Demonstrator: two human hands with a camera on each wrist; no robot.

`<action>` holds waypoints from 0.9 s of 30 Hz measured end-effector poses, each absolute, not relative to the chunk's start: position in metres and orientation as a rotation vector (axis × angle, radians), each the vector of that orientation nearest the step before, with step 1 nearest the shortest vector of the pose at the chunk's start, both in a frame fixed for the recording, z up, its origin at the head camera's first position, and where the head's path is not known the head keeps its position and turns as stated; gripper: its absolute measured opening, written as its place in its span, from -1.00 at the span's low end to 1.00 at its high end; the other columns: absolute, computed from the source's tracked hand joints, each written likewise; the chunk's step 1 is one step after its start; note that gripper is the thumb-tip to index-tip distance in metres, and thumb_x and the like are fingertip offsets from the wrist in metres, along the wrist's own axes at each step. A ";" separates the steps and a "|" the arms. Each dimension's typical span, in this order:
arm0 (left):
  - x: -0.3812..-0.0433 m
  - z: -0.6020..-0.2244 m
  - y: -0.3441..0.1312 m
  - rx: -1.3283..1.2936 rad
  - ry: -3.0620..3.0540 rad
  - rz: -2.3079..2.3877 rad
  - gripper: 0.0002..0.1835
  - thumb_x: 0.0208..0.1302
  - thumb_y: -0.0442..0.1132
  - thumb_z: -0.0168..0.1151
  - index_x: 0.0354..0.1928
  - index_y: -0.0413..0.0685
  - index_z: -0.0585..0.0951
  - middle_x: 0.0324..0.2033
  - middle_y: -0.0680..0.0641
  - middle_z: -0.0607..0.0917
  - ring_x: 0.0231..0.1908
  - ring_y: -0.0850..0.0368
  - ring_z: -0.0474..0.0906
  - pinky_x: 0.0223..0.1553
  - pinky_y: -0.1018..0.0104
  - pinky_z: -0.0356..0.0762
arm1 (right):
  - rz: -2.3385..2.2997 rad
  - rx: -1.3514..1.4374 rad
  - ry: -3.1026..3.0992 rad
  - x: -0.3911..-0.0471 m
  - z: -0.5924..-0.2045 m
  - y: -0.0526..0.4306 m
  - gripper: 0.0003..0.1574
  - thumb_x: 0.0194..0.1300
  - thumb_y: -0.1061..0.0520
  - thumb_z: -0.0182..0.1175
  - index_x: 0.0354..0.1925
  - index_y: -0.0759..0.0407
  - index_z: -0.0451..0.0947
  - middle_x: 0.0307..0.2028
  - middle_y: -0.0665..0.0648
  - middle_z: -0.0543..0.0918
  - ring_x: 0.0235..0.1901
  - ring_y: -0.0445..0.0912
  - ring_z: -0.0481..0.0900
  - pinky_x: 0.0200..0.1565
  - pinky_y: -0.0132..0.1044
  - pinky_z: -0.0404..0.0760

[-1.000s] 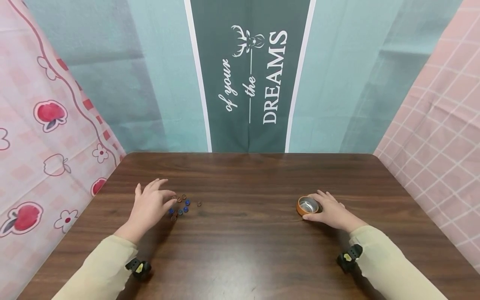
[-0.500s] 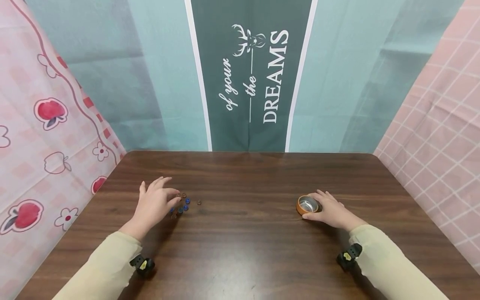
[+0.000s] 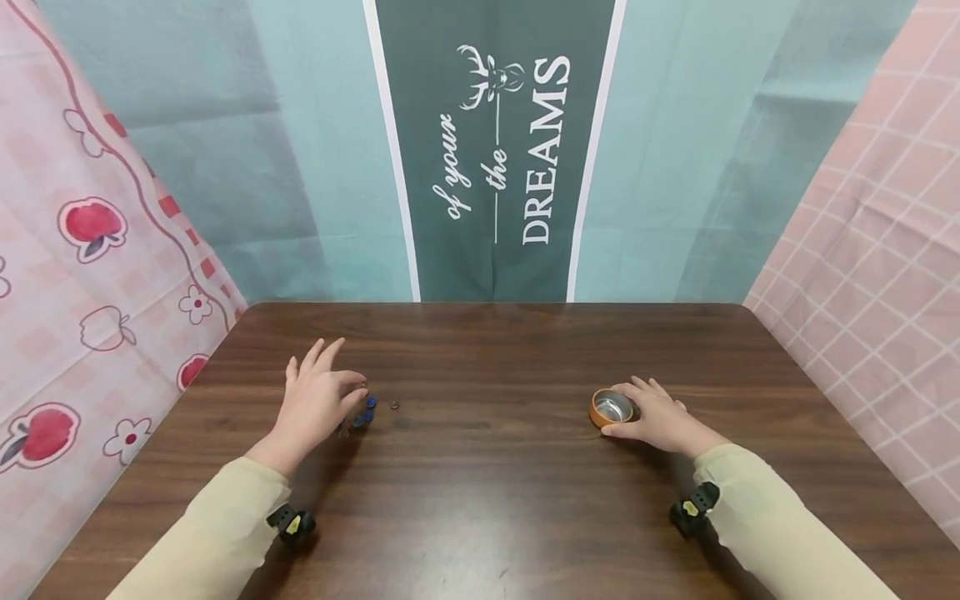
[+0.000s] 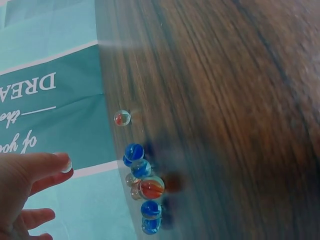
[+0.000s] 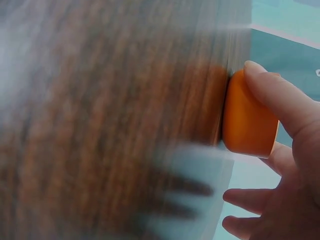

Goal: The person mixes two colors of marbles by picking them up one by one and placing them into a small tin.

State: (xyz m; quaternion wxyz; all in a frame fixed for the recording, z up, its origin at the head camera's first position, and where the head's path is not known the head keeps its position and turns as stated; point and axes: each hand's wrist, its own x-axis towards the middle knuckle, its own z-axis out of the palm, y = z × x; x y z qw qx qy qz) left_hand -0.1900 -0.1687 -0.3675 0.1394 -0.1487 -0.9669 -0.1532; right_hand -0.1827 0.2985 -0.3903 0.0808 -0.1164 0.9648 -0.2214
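In the head view my left hand [image 3: 317, 404] hovers over a loose cluster of glass marbles [image 3: 371, 402] on the left of the table. Thumb and index tips meet there, the other fingers raised. The left wrist view shows a small clear marble [image 4: 69, 165] pinched between them, mostly covered. Below lie blue marbles [image 4: 151, 209], an orange-red marble [image 4: 151, 188] and, set apart, a clear one with red [image 4: 122, 118]. On the right my right hand [image 3: 654, 419] grips a small orange bowl [image 5: 250, 120] by its sides. Its steel interior [image 3: 611, 407] faces up; it stands on the table.
The brown wood-grain table [image 3: 480, 467] spans the space between the hands. Behind it hangs a teal curtain [image 3: 675, 167] with lettering. Pink patterned cloths [image 3: 862, 183] flank both sides.
My left hand has shifted right and slightly away across the marbles, its outer fingers spreading upward. The right hand and the orange bowl have stayed in place.
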 end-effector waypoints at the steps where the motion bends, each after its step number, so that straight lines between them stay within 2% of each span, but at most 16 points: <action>1: -0.190 -0.368 -0.168 -0.432 -2.799 -0.449 -0.84 0.11 -0.18 0.36 -0.27 -0.05 0.73 0.29 -0.32 0.25 0.31 -0.36 -0.01 0.11 -0.49 -0.19 | -0.661 -0.348 2.884 -0.183 -0.390 0.299 -0.04 0.02 -0.28 0.33 0.20 0.27 0.35 0.26 0.58 0.12 0.25 0.50 -0.07 -0.02 0.54 -0.01; 12: -0.192 -0.368 -0.163 -0.469 -2.823 -0.484 -0.81 0.11 -0.18 0.36 -0.24 -0.06 0.73 0.32 -0.33 0.20 0.34 -0.36 -0.11 0.13 -0.47 -0.24 | -0.671 -0.349 2.877 -0.183 -0.390 0.298 -0.05 0.04 -0.26 0.32 0.21 0.28 0.33 0.27 0.58 0.11 0.26 0.49 -0.09 -0.01 0.54 -0.04; 27: -0.192 -0.371 -0.154 -0.481 -2.879 -0.455 -0.82 0.12 -0.17 0.34 -0.22 -0.02 0.73 0.34 -0.31 0.17 0.33 -0.41 -0.11 0.11 -0.48 -0.22 | -0.658 -0.338 2.874 -0.184 -0.391 0.297 -0.07 0.04 -0.26 0.32 0.20 0.25 0.34 0.27 0.57 0.11 0.27 0.49 -0.09 -0.01 0.54 -0.05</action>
